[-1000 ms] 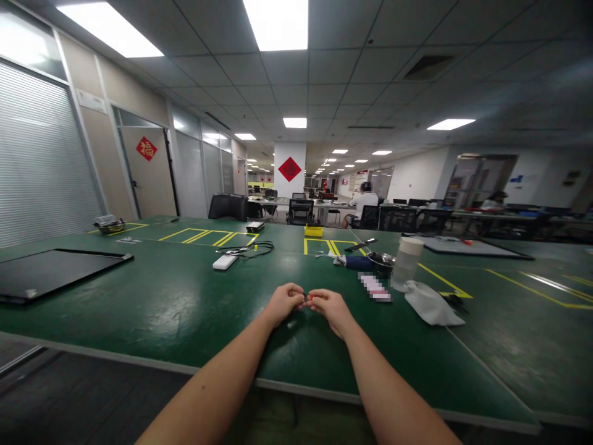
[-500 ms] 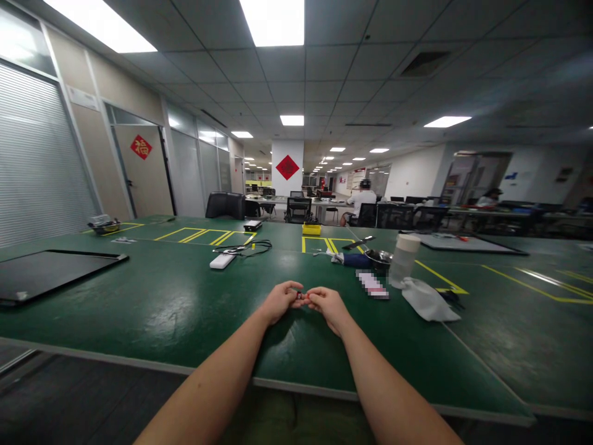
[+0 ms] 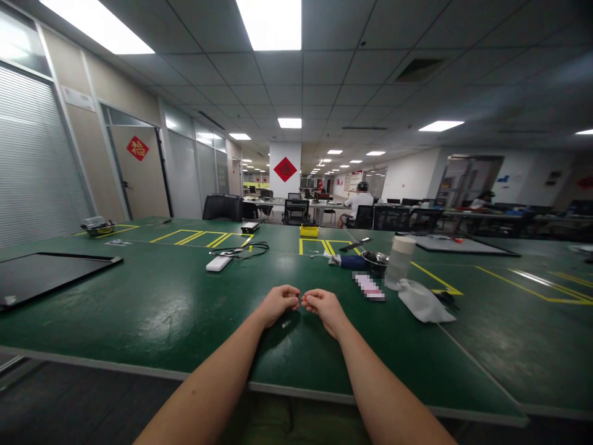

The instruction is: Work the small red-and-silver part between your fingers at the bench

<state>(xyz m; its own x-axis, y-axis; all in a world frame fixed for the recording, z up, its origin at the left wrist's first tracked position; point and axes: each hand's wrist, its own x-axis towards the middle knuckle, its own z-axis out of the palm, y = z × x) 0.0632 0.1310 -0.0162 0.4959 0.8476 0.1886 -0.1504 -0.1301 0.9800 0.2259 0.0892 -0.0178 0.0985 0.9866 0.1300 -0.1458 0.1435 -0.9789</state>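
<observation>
Both my hands hover just above the green table (image 3: 139,309), fingertips pinched and nearly touching each other. My left hand (image 3: 278,303) is closed in a pinch. My right hand (image 3: 322,304) is also pinched, with a tiny reddish bit showing at its fingertips (image 3: 304,299). What the small item is I cannot make out. A blurred pink-white card (image 3: 369,287) lies just right of my right hand.
A white cloth (image 3: 422,301), a frosted plastic bottle (image 3: 399,262), a metal bowl (image 3: 376,259) and a blue item sit to the right. A white box (image 3: 218,264) with black cables lies ahead left. A black tray (image 3: 41,275) is far left. People sit at desks far behind.
My hands stay together in the same spot; the fingertips have parted slightly. The view has shifted a little to the right and up.
</observation>
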